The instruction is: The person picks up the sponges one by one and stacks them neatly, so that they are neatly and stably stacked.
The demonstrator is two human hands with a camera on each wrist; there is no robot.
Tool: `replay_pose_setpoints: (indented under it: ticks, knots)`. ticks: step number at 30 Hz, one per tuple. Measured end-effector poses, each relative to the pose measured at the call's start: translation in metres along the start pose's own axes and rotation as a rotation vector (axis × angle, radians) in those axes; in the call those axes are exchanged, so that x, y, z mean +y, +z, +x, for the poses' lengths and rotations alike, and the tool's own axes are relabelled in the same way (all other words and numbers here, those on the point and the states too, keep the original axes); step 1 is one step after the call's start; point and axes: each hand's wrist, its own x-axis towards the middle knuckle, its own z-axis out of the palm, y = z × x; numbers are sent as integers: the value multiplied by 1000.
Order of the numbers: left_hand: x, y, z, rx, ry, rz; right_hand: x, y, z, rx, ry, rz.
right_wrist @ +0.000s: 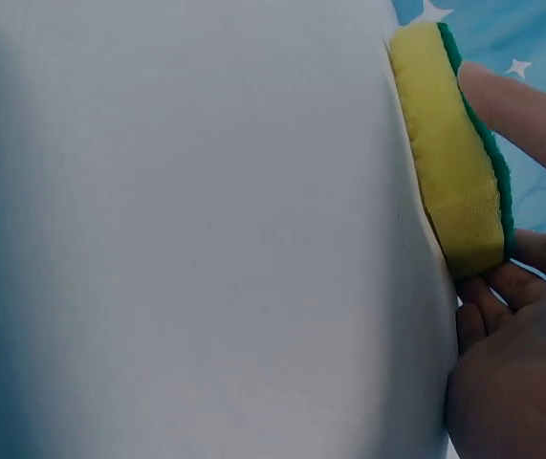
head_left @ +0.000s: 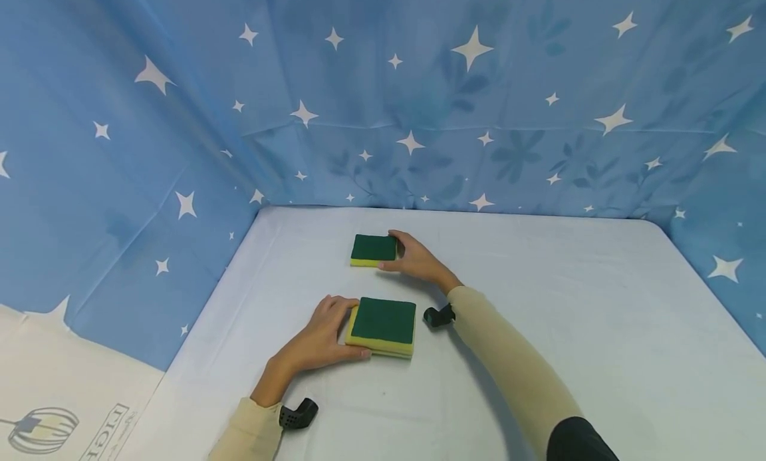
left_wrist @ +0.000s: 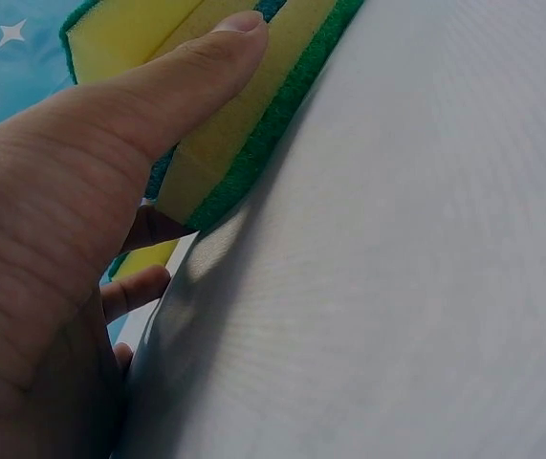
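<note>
Near the middle of the table, my left hand (head_left: 320, 334) grips a stack of sponges (head_left: 383, 321) from its left side. The top one shows a dark green scouring face over yellow foam. In the left wrist view, my thumb lies along the side of the stacked sponges (left_wrist: 244, 124), and a green layer sits lowest, against the table. Farther back, my right hand (head_left: 419, 258) holds a single sponge (head_left: 372, 248) by its right end, thumb at the near edge and a finger at the far edge. The right wrist view shows that sponge (right_wrist: 449, 163) lying yellow side down, green side up.
A white cloth covers the table (head_left: 568, 301). Blue star-patterned curtain (head_left: 383, 95) hangs along the back and both sides. Cream fabric with a printed whisk-like drawing (head_left: 44, 429) lies at the lower left. Dark wrist devices (head_left: 299, 414) are worn on both wrists.
</note>
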Motion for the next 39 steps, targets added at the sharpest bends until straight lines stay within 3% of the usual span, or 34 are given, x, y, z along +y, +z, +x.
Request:
replay_pose_setpoints:
  ticks: [16,28,39]
  knots:
    - [2,-2,0,-2,-4,-4,-1,4,-2,80,13,29]
    - [4,-2,-1,-9,-7,-6,0,2,-6,68,2,109]
    - [4,-1,-1,-5,-15,-3,-2,0,-13,61,5,114]
